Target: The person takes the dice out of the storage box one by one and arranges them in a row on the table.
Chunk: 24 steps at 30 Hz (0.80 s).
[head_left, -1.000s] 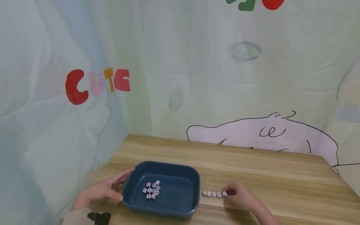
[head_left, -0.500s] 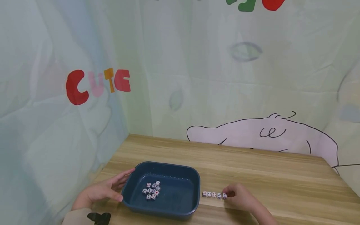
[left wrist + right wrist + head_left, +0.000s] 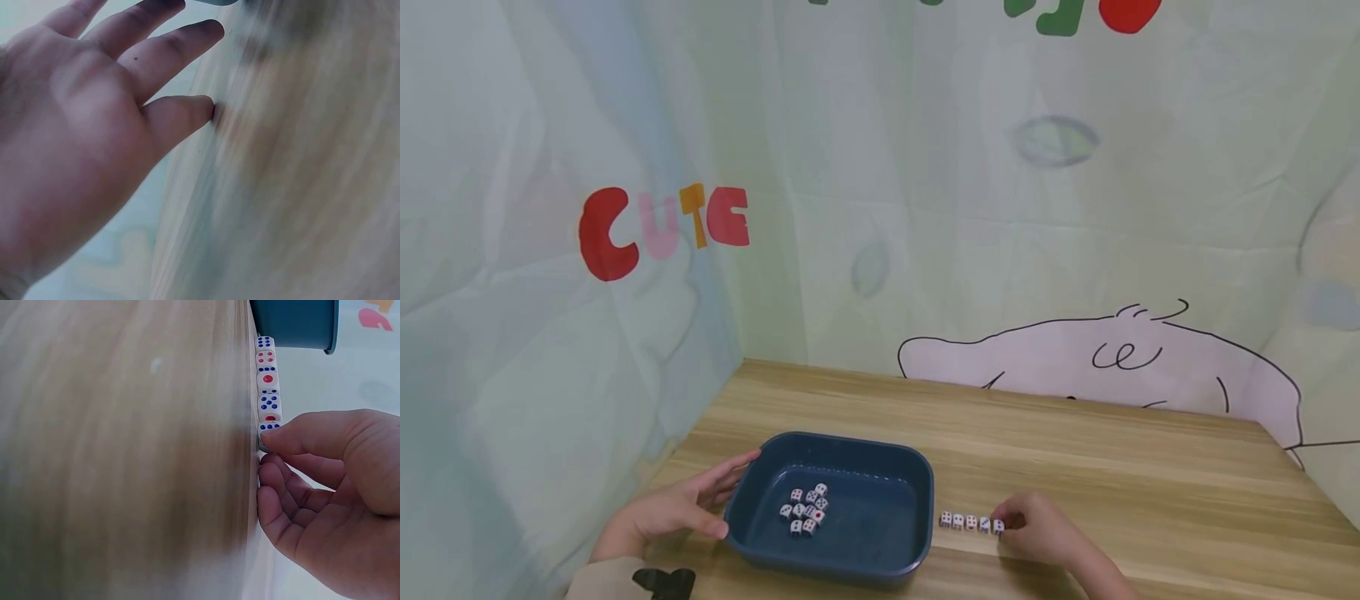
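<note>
Right hand [image 3: 1037, 525]: grip narrow, thumb and finger pinching the end die [image 3: 998, 527] of a five-dice row [image 3: 972, 523]. Row lies between the blue rectangular tray [image 3: 880, 525] and the right edge of the surface [image 3: 1112, 467]. Left hand [image 3: 673, 506]: grip wide, fingers extended, at the tray's left wall. Clustered white dice [image 3: 810, 511] lie inside, nearer that wall.

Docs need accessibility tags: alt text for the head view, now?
A right hand pinches the end die in a row of five dice on a wooden table. Left of the row, a left hand is at the side of a blue tray holding more dice.
</note>
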Each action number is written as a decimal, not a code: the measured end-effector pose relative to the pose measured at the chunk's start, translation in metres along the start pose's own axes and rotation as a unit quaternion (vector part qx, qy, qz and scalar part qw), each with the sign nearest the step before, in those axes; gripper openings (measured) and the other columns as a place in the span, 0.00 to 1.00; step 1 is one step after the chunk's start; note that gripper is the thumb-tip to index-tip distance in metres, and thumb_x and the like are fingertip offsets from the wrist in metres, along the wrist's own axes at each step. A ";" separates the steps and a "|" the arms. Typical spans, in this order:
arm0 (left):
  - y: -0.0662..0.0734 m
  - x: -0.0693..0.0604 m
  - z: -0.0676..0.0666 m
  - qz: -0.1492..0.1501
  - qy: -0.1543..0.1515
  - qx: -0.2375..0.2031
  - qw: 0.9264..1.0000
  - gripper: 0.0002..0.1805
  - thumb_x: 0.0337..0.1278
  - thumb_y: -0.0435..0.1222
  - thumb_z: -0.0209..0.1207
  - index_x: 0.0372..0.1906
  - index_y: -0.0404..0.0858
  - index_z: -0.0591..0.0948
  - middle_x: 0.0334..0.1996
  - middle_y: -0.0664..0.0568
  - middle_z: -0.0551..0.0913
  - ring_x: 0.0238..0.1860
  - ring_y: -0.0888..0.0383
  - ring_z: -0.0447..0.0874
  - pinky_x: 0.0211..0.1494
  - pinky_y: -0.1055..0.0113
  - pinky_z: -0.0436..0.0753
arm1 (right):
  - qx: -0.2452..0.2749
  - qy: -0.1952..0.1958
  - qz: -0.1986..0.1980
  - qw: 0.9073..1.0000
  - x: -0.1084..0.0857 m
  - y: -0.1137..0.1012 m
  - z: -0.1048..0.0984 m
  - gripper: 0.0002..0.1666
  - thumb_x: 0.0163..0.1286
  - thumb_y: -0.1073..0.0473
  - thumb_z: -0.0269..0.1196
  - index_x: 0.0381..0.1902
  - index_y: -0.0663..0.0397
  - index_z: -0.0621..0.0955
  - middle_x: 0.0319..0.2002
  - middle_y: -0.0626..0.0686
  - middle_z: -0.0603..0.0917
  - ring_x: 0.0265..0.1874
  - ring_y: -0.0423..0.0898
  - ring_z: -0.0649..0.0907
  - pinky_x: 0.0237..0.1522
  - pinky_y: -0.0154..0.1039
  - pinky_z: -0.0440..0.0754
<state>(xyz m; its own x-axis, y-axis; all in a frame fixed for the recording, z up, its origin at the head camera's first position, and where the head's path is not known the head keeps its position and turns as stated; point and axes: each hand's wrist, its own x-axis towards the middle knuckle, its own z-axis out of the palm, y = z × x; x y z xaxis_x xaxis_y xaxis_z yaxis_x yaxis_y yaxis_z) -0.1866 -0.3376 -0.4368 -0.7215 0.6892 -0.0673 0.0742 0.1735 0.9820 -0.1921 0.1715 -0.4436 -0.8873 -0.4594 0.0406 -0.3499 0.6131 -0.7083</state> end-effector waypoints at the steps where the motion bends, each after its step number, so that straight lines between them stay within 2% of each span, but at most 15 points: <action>1: 0.000 0.000 0.000 -0.001 0.000 0.001 1.000 0.52 0.57 0.36 0.64 0.77 0.42 0.42 0.73 0.26 0.42 0.66 0.68 0.59 0.61 0.76 0.64 | 0.000 -0.001 -0.001 1.000 0.000 0.000 0.000 0.09 0.52 0.75 0.61 0.31 0.63 0.84 0.27 0.48 0.82 0.27 0.38 0.77 0.30 0.31 0.75; 6: 0.000 0.000 0.000 0.000 0.003 0.001 1.000 0.52 0.56 0.36 0.64 0.78 0.43 0.42 0.73 0.26 0.42 0.68 0.63 0.58 0.61 0.75 0.64 | -0.008 -0.005 0.017 1.000 0.000 -0.001 -0.004 0.09 0.52 0.71 0.63 0.34 0.62 0.84 0.29 0.49 0.82 0.30 0.41 0.78 0.33 0.33 0.76; 10: -0.001 0.000 0.000 0.006 0.000 -0.001 1.000 0.52 0.57 0.36 0.64 0.78 0.43 0.43 0.72 0.25 0.42 0.66 0.67 0.59 0.61 0.75 0.64 | -0.005 -0.001 0.019 1.000 0.003 -0.006 -0.014 0.11 0.57 0.69 0.63 0.39 0.68 0.83 0.33 0.54 0.84 0.34 0.46 0.80 0.36 0.35 0.78; 13: -0.001 0.000 0.000 0.000 0.001 -0.004 1.000 0.52 0.56 0.35 0.64 0.78 0.44 0.43 0.73 0.26 0.43 0.67 0.65 0.59 0.62 0.75 0.64 | 0.010 0.005 0.008 1.000 0.008 -0.015 -0.022 0.14 0.60 0.69 0.63 0.43 0.73 0.81 0.37 0.58 0.84 0.36 0.46 0.80 0.37 0.34 0.78; 16: -0.001 0.000 0.000 -0.002 0.001 -0.001 1.000 0.52 0.57 0.35 0.64 0.78 0.43 0.42 0.73 0.26 0.43 0.72 0.48 0.56 0.62 0.74 0.64 | 0.018 0.013 -0.003 1.000 0.013 -0.025 -0.028 0.14 0.61 0.67 0.64 0.44 0.72 0.81 0.36 0.56 0.83 0.35 0.45 0.79 0.35 0.33 0.78; 19: -0.001 0.001 0.000 0.000 0.003 0.005 1.000 0.52 0.57 0.36 0.64 0.78 0.44 0.42 0.73 0.26 0.44 0.71 0.33 0.49 0.61 0.73 0.65 | 0.019 0.023 0.000 1.000 0.017 -0.038 -0.031 0.14 0.62 0.65 0.64 0.44 0.69 0.82 0.35 0.53 0.82 0.34 0.44 0.79 0.34 0.33 0.78; 20: -0.001 0.001 0.000 0.003 0.002 0.007 1.000 0.52 0.57 0.36 0.64 0.78 0.44 0.42 0.73 0.25 0.43 0.71 0.29 0.47 0.61 0.73 0.65 | 0.019 0.025 0.003 1.000 0.019 -0.042 -0.031 0.14 0.62 0.65 0.65 0.44 0.67 0.83 0.35 0.52 0.82 0.34 0.44 0.79 0.34 0.34 0.78; 24: -0.002 0.001 0.001 0.004 0.005 0.012 1.000 0.52 0.56 0.36 0.64 0.78 0.45 0.43 0.72 0.25 0.44 0.70 0.28 0.48 0.61 0.71 0.65 | 0.013 0.027 0.016 0.999 0.027 -0.058 -0.029 0.14 0.62 0.62 0.65 0.46 0.62 0.83 0.35 0.50 0.82 0.35 0.43 0.79 0.35 0.35 0.78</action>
<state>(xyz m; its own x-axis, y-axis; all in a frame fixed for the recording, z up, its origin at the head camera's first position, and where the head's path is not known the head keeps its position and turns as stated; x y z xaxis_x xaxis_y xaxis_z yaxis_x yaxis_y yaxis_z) -0.1871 -0.3365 -0.4386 -0.7282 0.6830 -0.0565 0.0975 0.1849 0.9779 -0.2043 0.1421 -0.3814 -0.9132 -0.4039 0.0544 -0.3130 0.6094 -0.7285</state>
